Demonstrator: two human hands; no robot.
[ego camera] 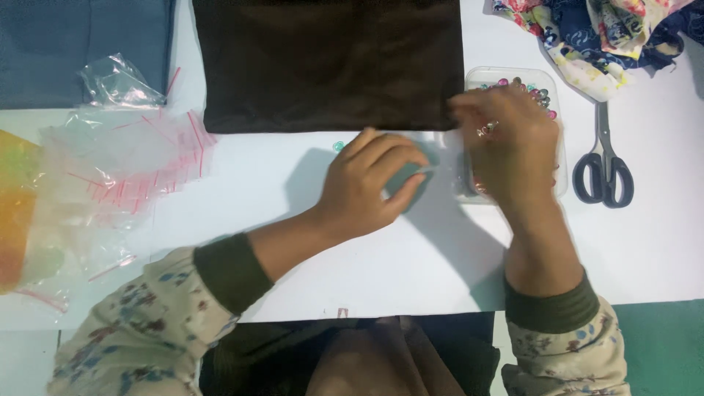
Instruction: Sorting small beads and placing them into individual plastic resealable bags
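My left hand [367, 187] rests on the white table [411, 257] with its fingers curled, pinching what looks like a small clear plastic bag [431, 170] between thumb and forefinger. My right hand [510, 143] lies over a clear plastic box [546, 77] of small coloured beads [539, 94]. Its fingertips are bunched at the box's left rim, close to the edge of the dark brown cloth [330, 62]. What they hold is hidden. One green bead [338, 146] lies loose on the table just left of my left hand.
Black-handled scissors [603, 165] lie right of the box. A patterned cloth [601, 33] is bunched at top right, a blue cloth [44, 48] at top left. Several clear zip bags with red strips [125, 158] cover the left side, beside a yellow-orange object [11, 213].
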